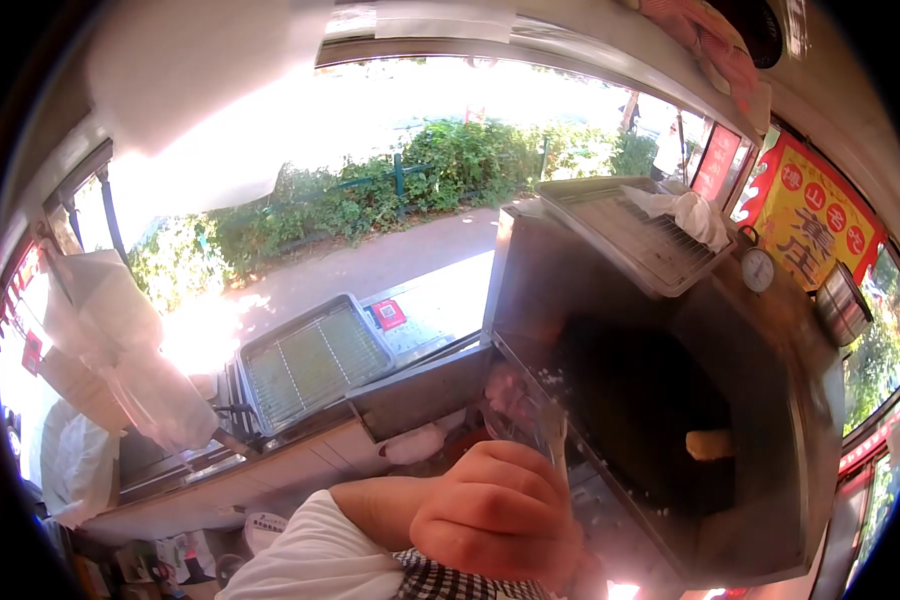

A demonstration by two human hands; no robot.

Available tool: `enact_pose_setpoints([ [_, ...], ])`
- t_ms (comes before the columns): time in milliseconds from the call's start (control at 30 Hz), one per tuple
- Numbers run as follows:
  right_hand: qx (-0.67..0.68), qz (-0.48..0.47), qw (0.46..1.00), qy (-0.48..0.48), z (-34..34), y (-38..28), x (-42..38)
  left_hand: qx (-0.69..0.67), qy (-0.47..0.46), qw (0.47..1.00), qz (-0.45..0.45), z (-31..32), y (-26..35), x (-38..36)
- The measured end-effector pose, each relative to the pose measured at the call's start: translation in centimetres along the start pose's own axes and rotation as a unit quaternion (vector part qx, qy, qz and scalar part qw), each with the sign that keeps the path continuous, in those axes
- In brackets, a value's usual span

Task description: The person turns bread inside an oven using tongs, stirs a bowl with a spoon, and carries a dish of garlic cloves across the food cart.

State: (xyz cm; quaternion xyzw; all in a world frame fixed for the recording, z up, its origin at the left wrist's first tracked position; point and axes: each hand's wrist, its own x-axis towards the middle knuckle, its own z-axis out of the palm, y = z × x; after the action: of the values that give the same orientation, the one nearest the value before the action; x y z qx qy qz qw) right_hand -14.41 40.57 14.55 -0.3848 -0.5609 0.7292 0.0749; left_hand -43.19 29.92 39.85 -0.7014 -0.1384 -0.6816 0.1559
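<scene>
My left hand point(495, 510) is closed in a fist at the lower middle, its forearm coming out of a white sleeve point(305, 555). A pale, partly see-through strip point(558, 435) rises just behind the fist; I cannot tell what the fingers hold. Past the knuckles shows a blurred pinkish lump point(510, 388) beside the fryer wall. To the right of the fist stands a large steel fryer point(660, 535) with a dark inside, where one golden-yellow piece point(710, 445) lies. My right hand does not show.
A wire rack on a tray point(315, 365) sits on the window counter, near a red code card point(388, 314). Another racked tray point(620, 235) with a white cloth point(685, 215) rests atop the fryer's back. Beside it are a dial thermometer point(758, 268) and a steel pot point(843, 305). Plastic bags point(105, 310) hang left.
</scene>
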Motion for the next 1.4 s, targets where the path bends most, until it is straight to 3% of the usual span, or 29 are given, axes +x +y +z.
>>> enact_pose_setpoints([
  [67, -0.036, -0.012, 0.999, 0.004, -0.2, 0.3, -0.2, 0.007, -0.054, 0.998, -0.023, -0.5, 0.1, -0.3],
  [200, -0.083, -0.026, 0.996, -0.010, -0.3, -0.7, -0.8, 0.050, 0.000, 0.997, -0.050, 1.9, -0.5, -2.8],
  [367, 0.012, -0.016, 1.000, 0.013, -0.3, -2.4, -1.7, 0.121, -0.009, 0.978, -0.169, 2.4, 0.1, -5.6],
  [500, 0.059, -0.020, 0.997, 0.037, -0.9, -2.9, -2.8, 0.213, -0.036, 0.933, -0.289, 2.3, 0.2, -8.6],
  [567, 0.076, -0.022, 0.996, 0.048, -1.2, -2.9, -3.4, 0.219, -0.034, 0.900, -0.376, 2.2, -0.4, -11.6],
  [667, 0.095, -0.025, 0.993, 0.062, -1.6, -2.7, -4.3, 0.258, -0.097, 0.803, -0.528, 2.1, -1.2, -17.4],
  [733, 0.106, -0.030, 0.991, 0.070, -1.9, -2.8, -4.9, 0.271, -0.271, 0.784, -0.488, 0.8, -1.7, -24.0],
  [800, 0.118, -0.034, 0.989, 0.079, -2.2, -3.1, -5.1, 0.265, -0.414, 0.731, -0.472, -1.4, -1.6, -34.0],
  [867, 0.126, -0.038, 0.987, 0.088, -2.7, -3.2, -5.6, 0.208, -0.533, 0.621, -0.536, -2.2, 0.4, -39.5],
  [900, 0.131, -0.040, 0.986, 0.092, -2.9, -3.1, -5.8, 0.162, -0.587, 0.539, -0.582, -2.3, 1.3, -40.5],
  [1033, 0.147, -0.045, 0.982, 0.107, -3.7, -3.3, -6.6, 0.109, -0.495, 0.484, -0.713, -4.7, 7.5, -47.9],
  [1067, 0.152, -0.044, 0.981, 0.110, -3.8, -3.3, -6.8, 0.124, -0.525, 0.582, -0.608, -5.5, 9.6, -49.0],
  [1133, 0.159, -0.045, 0.979, 0.116, -4.2, -3.3, -7.0, 0.127, -0.477, 0.549, -0.675, -7.2, 12.7, -52.8],
  [1167, 0.163, -0.045, 0.978, 0.119, -4.3, -3.4, -7.1, 0.111, -0.385, 0.397, -0.826, -8.0, 13.5, -57.3],
  [1200, 0.166, -0.045, 0.978, 0.120, -4.4, -3.5, -7.2, 0.090, -0.272, 0.223, -0.932, -7.7, 13.4, -57.3],
  [1300, 0.178, -0.047, 0.975, 0.122, -4.6, -3.7, -7.3, 0.164, -0.315, 0.259, -0.898, -7.3, 14.0, -56.9],
  [1367, 0.186, -0.049, 0.974, 0.120, -5.0, -3.4, -7.1, 0.230, -0.488, 0.519, -0.663, -8.1, 13.4, -60.3],
  [1400, 0.192, -0.048, 0.973, 0.118, -5.2, -3.0, -6.8, 0.247, -0.547, 0.622, -0.503, -8.3, 13.4, -61.6],
])
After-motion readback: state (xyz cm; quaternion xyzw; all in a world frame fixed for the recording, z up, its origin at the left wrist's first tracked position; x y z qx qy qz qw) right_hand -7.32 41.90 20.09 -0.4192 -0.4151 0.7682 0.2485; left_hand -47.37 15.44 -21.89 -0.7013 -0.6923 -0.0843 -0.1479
